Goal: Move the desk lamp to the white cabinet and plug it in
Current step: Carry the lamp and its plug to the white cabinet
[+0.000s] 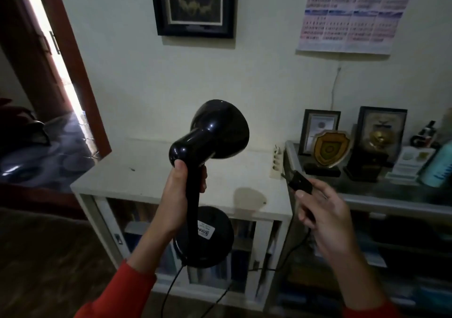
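Observation:
I hold a glossy black desk lamp [215,131] in the air in front of the white cabinet [151,178]. My left hand [179,190] is wrapped around the lamp's neck, with the round base [210,241] hanging below and the shade pointing up and right. My right hand [322,217] pinches the lamp's black plug [299,182], its prongs aimed toward a white power strip [276,162] that lies at the cabinet's back right corner. The black cord [288,254] loops down from the plug to the base.
A grey shelf [381,195] stands right of the cabinet and carries framed certificates, a shield plaque [329,150] and a blue bottle. A framed picture and a calendar hang on the wall. A red-framed doorway [73,73] is open at the left.

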The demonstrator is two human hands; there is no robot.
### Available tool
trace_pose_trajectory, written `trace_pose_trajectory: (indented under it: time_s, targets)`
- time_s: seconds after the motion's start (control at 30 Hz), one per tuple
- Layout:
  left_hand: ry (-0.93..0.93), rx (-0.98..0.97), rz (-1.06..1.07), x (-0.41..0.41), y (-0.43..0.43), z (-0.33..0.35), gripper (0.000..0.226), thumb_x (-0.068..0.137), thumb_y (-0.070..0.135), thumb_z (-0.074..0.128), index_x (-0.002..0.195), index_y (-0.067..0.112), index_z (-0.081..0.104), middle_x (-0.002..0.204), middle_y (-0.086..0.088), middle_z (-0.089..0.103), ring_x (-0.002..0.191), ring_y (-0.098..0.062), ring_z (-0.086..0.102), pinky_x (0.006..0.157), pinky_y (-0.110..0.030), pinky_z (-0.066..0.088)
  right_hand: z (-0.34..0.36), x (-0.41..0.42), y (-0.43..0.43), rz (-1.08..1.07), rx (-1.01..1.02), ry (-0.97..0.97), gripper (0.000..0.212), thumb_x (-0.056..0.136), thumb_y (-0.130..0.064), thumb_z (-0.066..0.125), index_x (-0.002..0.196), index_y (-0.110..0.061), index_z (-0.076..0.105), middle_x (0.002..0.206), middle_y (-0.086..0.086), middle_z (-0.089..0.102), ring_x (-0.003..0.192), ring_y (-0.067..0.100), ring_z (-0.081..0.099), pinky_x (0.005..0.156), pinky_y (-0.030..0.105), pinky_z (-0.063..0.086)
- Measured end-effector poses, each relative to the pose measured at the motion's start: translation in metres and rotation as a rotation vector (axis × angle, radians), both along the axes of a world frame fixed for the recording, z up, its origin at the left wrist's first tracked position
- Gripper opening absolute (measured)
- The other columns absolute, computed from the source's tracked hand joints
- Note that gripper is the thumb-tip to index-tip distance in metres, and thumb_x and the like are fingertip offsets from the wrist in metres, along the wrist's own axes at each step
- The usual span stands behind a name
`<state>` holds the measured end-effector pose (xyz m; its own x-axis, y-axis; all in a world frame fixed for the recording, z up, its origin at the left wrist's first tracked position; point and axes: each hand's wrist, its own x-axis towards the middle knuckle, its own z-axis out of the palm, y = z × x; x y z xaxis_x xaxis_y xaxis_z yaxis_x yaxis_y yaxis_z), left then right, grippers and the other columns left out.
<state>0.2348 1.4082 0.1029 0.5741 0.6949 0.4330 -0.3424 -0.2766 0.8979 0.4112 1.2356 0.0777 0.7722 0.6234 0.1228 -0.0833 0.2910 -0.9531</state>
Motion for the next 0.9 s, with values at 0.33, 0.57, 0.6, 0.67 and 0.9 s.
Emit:
trace_pose_trajectory:
  time_s: [0.33, 0.57, 0.6, 0.67, 0.9]
  targets:
    - [-0.043, -0.031, 0.009, 0.115, 0.112, -0.001, 0.053, 0.086, 0.054, 0.018, 0.089, 0.024, 0.062, 0.068, 0.005, 0.056, 0.058, -0.012, 0.047, 0.060, -0.028, 0.040, 0.015, 0.103, 0.104, -0.024, 0.002, -0.022, 0.026, 0.083, -0.004, 0.063, 0.100, -0.022, 0.062, 0.081, -0.005, 0.076, 0.045, 0.006, 0.052, 0.038, 0.014, 0.038]
    - [-0.010, -0.053, -0.080, 0.183, 0.179, -0.017, 0.054, 0.086, 0.054, 0.016, 0.088, 0.023, 0.060, 0.066, 0.008, 0.055, 0.057, -0.010, 0.045, 0.061, -0.030, 0.038, 0.003, 0.156, 0.154, -0.089, -0.052, -0.060, 0.026, 0.081, -0.008, 0.066, 0.102, -0.023, 0.063, 0.081, -0.004, 0.075, 0.051, 0.007, 0.055, 0.043, 0.017, 0.042]
    - [-0.004, -0.065, -0.101, 0.190, 0.187, -0.019, 0.055, 0.086, 0.055, 0.016, 0.090, 0.021, 0.060, 0.067, 0.008, 0.055, 0.057, -0.010, 0.045, 0.060, -0.027, 0.039, 0.001, 0.161, 0.159, -0.104, -0.072, -0.054, 0.027, 0.081, -0.010, 0.066, 0.104, -0.024, 0.063, 0.078, -0.006, 0.074, 0.052, 0.007, 0.055, 0.044, 0.018, 0.042]
    - [0.010, -0.089, -0.157, 0.208, 0.207, -0.024, 0.057, 0.085, 0.056, 0.017, 0.092, 0.019, 0.059, 0.068, 0.006, 0.054, 0.058, -0.009, 0.045, 0.057, -0.022, 0.040, -0.005, 0.173, 0.172, -0.154, -0.100, -0.042, 0.029, 0.082, -0.011, 0.065, 0.107, -0.024, 0.063, 0.070, -0.009, 0.072, 0.052, 0.004, 0.056, 0.045, 0.017, 0.044]
    - [0.049, -0.117, -0.295, 0.261, 0.271, -0.046, 0.057, 0.087, 0.052, 0.015, 0.093, 0.016, 0.059, 0.067, 0.005, 0.055, 0.058, -0.012, 0.044, 0.057, -0.025, 0.040, -0.021, 0.208, 0.216, -0.264, -0.152, -0.004, 0.029, 0.082, -0.009, 0.065, 0.108, -0.021, 0.063, 0.058, -0.010, 0.066, 0.046, 0.002, 0.051, 0.039, 0.014, 0.040]
